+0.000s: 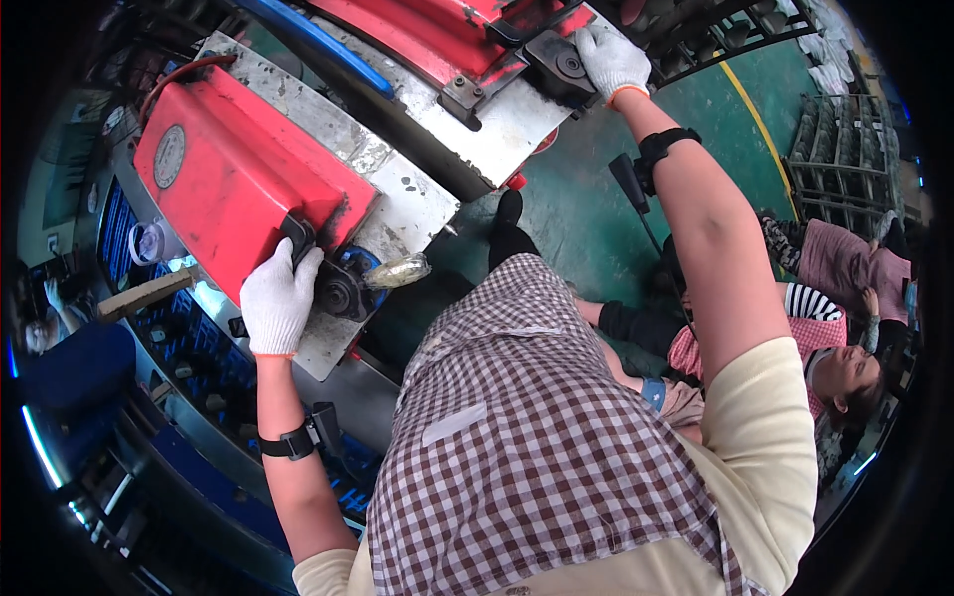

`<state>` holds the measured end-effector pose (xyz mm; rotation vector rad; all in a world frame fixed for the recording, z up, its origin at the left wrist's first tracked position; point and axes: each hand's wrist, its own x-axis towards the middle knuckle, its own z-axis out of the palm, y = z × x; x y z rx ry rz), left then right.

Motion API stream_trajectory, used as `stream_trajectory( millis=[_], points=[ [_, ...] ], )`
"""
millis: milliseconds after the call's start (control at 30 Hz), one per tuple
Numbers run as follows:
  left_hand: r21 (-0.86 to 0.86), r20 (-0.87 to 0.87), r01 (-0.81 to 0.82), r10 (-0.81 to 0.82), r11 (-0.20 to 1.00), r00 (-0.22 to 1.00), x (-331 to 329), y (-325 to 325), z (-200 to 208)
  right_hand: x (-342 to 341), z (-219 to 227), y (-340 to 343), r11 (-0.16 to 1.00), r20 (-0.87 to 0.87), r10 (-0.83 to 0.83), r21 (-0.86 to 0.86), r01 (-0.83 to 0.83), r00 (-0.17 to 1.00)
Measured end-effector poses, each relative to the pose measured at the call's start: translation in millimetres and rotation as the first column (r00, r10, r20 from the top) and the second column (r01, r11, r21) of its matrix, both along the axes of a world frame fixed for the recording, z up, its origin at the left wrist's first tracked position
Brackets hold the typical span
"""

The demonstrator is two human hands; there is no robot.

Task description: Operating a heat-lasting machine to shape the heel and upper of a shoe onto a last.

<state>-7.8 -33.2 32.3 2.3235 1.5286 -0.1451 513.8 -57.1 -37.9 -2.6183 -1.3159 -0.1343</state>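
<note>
My left hand point(278, 303), in a white knit glove with an orange cuff, is at the near end of a red machine cover point(234, 169). Its thumb and fingers close on a black handle point(296, 238) there. Just right of that hand sits a black round part point(343, 293) with a ringed centre. A clear wrapped bundle point(399, 271) sticks out beside it. Farther right, my gloved right hand point(613, 65) grips the edge of a black block point(559, 68) with a round centre, at the end of a second red machine point(412, 40). Its fingertips are partly hidden.
A blue bar point(318, 45) runs between the two machines. A person in a pink checked apron point(820, 353) is at the right, with another person point(845, 263) behind. Metal racks point(845, 149) stand on the green floor point(686, 139). Blue crates with dark parts lie at left.
</note>
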Motion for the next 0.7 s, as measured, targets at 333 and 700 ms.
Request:
stream_trajectory(
  millis=[333,700],
  points=[
    [0.01,0.0,0.009,-0.009,1.0,1.0,-7,2,-12,9,-14,3,0.995,-0.038,-0.065,-0.075,0.062,0.997],
    [0.122,0.102,0.041,-0.054,0.992,0.993,-9,-1,-13,-1,-3,3,0.998,-0.037,-0.041,-0.043,0.04,0.998]
  ],
)
